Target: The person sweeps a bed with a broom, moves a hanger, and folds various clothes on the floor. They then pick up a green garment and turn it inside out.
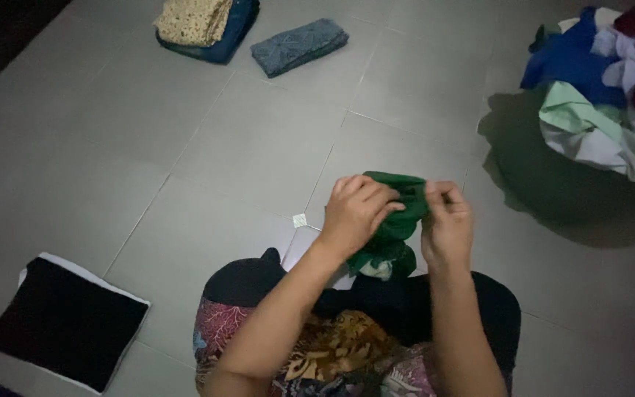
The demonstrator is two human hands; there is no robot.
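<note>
Patterned fabric [332, 353] on the person's lap sits closest to camera. One heap of mixed clothes [611, 88], blue, white, pale green and maroon, lies at upper right; whether a basket holds it cannot be told. Left hand [358, 213] and right hand [446, 224] both have fingers curled closed, pinching one bunched green garment [398, 220] above the lap, over the tiled floor [259, 132]. Three folded items on floor: one black-and-white [64, 320] at lower left, one cream-on-blue stack [203, 26] and one grey piece [299, 45] at top.
</note>
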